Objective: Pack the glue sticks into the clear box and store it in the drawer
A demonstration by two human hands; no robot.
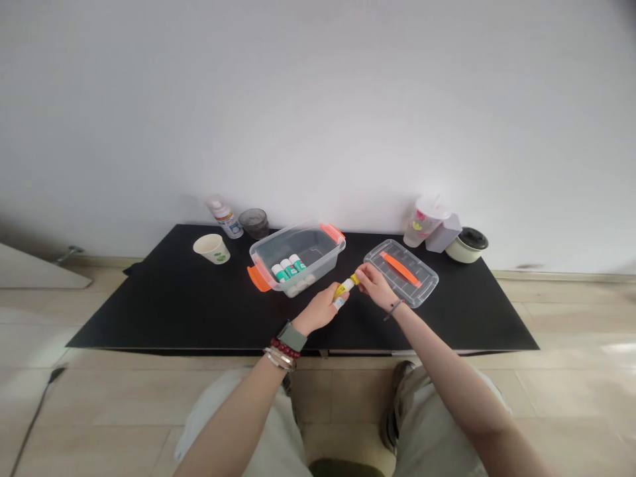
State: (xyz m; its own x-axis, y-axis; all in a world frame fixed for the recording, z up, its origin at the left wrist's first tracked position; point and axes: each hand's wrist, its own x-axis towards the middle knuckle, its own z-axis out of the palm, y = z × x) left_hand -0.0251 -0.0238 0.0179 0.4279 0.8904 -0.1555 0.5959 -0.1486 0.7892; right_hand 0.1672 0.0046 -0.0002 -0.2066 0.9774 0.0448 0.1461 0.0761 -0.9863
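Note:
Between my two hands is a yellow and white glue stick (345, 287), held roughly level above the black tabletop. My left hand (320, 308) wraps its near end. My right hand (375, 286) pinches its far yellow end with the fingertips. Just behind my left hand stands a clear plastic box (298, 245) with orange handles, holding several green and white glue sticks (288, 268). A clear lid (401, 273) with an orange strip lies to the right, close to my right hand's fingers.
The black table (149, 311) stands against a white wall. Along its back are a paper cup (211, 248), a spray can (224, 218), a dark glass (253, 224), a plastic cup (422, 222), a pale box (442, 233) and a cream pot with a black lid (467, 244).

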